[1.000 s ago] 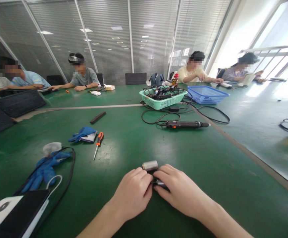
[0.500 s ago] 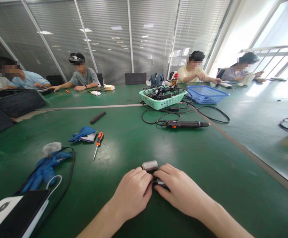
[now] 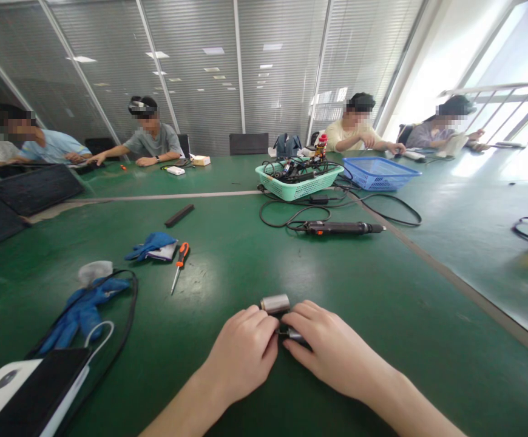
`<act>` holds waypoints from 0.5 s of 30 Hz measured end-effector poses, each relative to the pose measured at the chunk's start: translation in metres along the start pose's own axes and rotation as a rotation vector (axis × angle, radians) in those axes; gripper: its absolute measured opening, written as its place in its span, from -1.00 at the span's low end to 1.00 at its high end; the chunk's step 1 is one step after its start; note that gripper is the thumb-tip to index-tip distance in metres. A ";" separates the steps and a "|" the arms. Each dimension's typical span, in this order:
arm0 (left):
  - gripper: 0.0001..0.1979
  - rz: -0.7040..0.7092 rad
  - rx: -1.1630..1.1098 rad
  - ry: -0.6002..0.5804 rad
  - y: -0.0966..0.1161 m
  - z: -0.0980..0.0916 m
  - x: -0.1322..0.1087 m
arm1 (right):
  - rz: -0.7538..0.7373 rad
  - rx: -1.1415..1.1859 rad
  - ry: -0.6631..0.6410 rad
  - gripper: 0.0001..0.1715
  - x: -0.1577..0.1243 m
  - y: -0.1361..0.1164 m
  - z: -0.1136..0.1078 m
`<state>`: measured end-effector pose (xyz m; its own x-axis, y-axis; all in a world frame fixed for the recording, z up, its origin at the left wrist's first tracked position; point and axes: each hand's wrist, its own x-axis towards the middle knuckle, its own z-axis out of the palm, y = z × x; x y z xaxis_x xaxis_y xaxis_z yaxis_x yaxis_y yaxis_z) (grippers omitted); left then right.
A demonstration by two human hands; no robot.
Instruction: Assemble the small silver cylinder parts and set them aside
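Observation:
Low over the near part of the green table, my right hand point(image 3: 321, 337) is closed around a small dark metal cylinder point(image 3: 294, 334), whose left end shows between thumb and fingers. Facing it, my left hand point(image 3: 248, 343) has its fingers curled and pressed together at that end of the cylinder. Whatever the left fingers pinch is hidden by the hand. A silver metal cylinder point(image 3: 275, 303) lies on its side just beyond my fingertips.
An orange-handled screwdriver point(image 3: 180, 266) and blue gloves point(image 3: 82, 309) lie to the left, near a phone point(image 3: 40, 394). Further off are a corded electric screwdriver point(image 3: 341, 229), a green basket point(image 3: 298, 188) of cables and a blue basket point(image 3: 377, 176). Several people sit across the table.
My left hand has shifted very slightly left, and the gap between the hands is a touch wider. My right hand and the silver cylinder stay in place.

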<state>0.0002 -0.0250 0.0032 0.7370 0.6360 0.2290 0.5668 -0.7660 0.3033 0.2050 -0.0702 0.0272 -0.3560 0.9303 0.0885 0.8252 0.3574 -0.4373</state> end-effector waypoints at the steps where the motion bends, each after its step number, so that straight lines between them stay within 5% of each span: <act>1: -0.88 0.000 -0.001 -0.001 0.000 0.000 0.000 | 0.000 0.002 0.000 -0.89 0.000 0.000 0.000; 15: -0.87 -0.006 -0.003 0.014 0.000 -0.002 0.001 | -0.004 0.001 0.001 -0.84 0.000 0.000 0.000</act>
<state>0.0005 -0.0243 0.0058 0.7285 0.6416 0.2400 0.5697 -0.7620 0.3079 0.2051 -0.0698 0.0268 -0.3591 0.9289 0.0908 0.8232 0.3611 -0.4380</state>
